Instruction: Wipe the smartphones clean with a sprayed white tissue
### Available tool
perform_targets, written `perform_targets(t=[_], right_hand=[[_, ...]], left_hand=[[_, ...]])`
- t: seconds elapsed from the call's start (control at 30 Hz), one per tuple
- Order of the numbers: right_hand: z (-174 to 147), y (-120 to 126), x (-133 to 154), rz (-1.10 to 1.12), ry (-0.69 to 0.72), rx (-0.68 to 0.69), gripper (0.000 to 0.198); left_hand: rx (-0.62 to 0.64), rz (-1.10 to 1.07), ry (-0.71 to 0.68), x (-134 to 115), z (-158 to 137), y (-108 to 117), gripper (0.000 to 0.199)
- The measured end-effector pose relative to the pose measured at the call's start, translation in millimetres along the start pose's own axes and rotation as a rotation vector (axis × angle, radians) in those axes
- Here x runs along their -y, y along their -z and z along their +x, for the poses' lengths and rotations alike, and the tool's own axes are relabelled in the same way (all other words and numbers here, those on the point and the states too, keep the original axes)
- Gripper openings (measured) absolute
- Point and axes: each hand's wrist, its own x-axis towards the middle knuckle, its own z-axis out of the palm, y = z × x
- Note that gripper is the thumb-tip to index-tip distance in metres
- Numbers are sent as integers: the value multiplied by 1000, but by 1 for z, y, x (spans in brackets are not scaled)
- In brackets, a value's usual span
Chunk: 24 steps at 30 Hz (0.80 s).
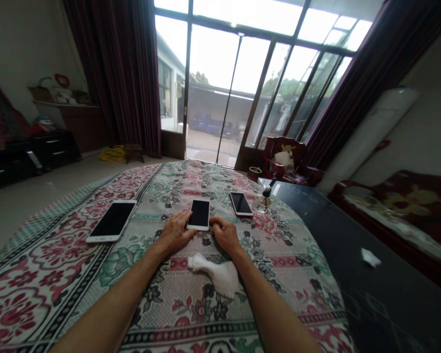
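A white smartphone [199, 214] with a dark screen lies in the middle of a flowered tablecloth [132, 267]. My left hand [177, 230] grips its left side, the fingers along the edge and the thumb by the lower corner. Close to the phone's right edge rests my right hand [225, 234], its fingers curled in; whether it touches the phone is unclear. Between my forearms lies a crumpled white cloth or tissue [220, 277]. A larger white phone or small tablet [113, 221] lies to the left, and another phone [241, 203] to the right, both with dark screens.
Beside the right-hand phone stands a clear glass bottle [261, 203] with a dark brush-like top. A dark table [316, 215] adjoins on the right, with a crumpled white scrap [370, 257] on it. Carved wooden seats [407, 196] and glass doors [220, 98] are beyond.
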Motion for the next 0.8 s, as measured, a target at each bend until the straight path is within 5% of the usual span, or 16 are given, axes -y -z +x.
perform_targets(t=[0.2,0.4,0.57,0.67,0.8], right_hand=[[-6,14,10,51,-77,85,29],[-28,43,51,-31,142,507,19],[-48,38,61,-120,286,628,17],[-46,32,61,-121,313,621,21],[-15,26,60,-191,321,354,24]], left_hand=[[25,-18,11,2,1,1,53],[37,-10,15,0,1,2,54],[4,-52,43,-5,0,6,49],[14,-83,24,-7,2,9,45],[16,-82,8,-7,3,10,43]])
